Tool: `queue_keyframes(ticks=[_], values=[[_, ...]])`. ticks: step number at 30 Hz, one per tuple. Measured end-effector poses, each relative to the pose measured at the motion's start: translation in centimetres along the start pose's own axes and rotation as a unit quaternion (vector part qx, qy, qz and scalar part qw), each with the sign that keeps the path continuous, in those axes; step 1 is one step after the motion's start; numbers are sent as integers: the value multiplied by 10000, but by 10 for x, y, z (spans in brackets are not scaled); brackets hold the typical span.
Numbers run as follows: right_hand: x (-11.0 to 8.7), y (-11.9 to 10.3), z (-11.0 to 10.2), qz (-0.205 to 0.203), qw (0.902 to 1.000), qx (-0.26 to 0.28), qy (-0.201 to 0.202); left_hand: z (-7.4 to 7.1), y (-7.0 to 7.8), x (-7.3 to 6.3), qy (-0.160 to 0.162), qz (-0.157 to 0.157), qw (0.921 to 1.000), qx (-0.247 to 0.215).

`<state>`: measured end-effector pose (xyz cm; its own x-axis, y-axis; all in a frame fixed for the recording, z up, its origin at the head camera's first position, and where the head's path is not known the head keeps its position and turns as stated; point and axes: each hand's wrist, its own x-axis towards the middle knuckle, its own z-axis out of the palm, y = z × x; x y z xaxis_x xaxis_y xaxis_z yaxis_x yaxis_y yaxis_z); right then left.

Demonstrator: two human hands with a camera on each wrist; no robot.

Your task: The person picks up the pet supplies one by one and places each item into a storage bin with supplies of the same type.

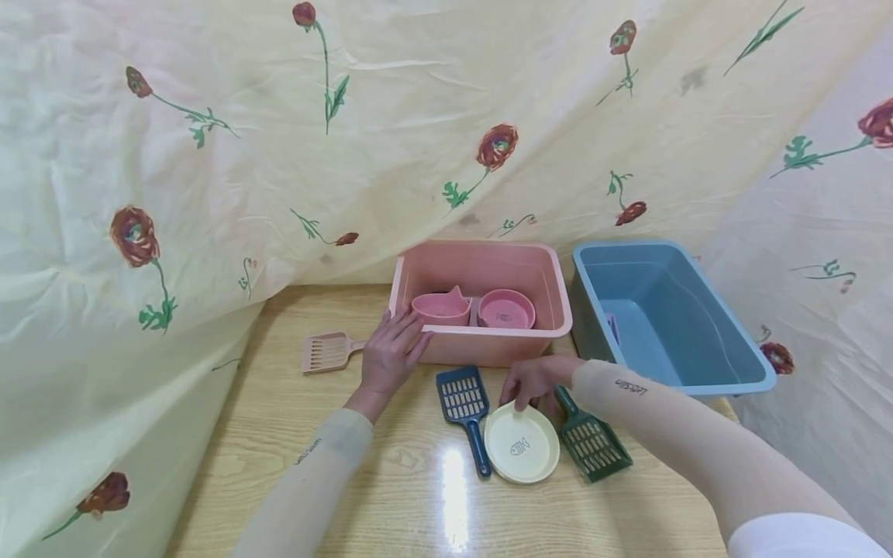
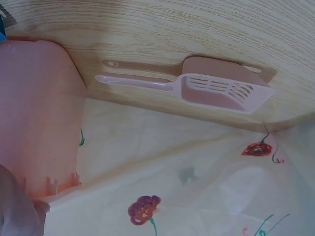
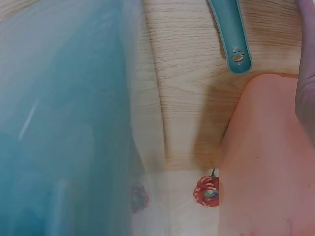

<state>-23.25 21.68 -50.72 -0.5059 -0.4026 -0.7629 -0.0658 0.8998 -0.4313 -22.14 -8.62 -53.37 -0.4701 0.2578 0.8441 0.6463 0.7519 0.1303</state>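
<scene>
My left hand [image 1: 389, 353] rests on the near left corner of the pink litter box [image 1: 481, 349], its straight fingers laid over the rim. In the left wrist view, part of that hand [image 2: 19, 209] shows at the lower left beside the box wall. My right hand [image 1: 532, 381] pinches the back rim of a round cream dish [image 1: 522, 461] with a fish drawing, in front of the box. Inside the box sit a pink bowl [image 1: 439, 308] with a pointed ear and a round pink dish [image 1: 507, 310]. Only an edge of my right hand [image 3: 306, 93] appears in the right wrist view.
A blue litter box [image 1: 649, 310] stands at the right, something purple inside it. A dark blue scoop [image 1: 465, 411] lies left of the cream dish, a dark green scoop [image 1: 593, 446] right of it. At the left lies a pale pink scoop [image 1: 326, 353]. Flowered cloth [image 1: 418, 116] hangs behind.
</scene>
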Motion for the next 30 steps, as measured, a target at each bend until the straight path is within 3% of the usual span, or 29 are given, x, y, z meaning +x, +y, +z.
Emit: queue_keyframes(ticks=[8,17,25,30], values=[[-1,1,3,38,9999,43,121,3,1,2,87,78,9999,-46],[-8,-5,3,-152,9998,73,125,4,4,4,-29,69,10000,-41],[-28,-27,-11,-550,9982,253,33,2,2,3,-56,15,10000,46],[-42,-41,-27,-887,9960,-32,87,0,2,1,-112,-34,9999,5]])
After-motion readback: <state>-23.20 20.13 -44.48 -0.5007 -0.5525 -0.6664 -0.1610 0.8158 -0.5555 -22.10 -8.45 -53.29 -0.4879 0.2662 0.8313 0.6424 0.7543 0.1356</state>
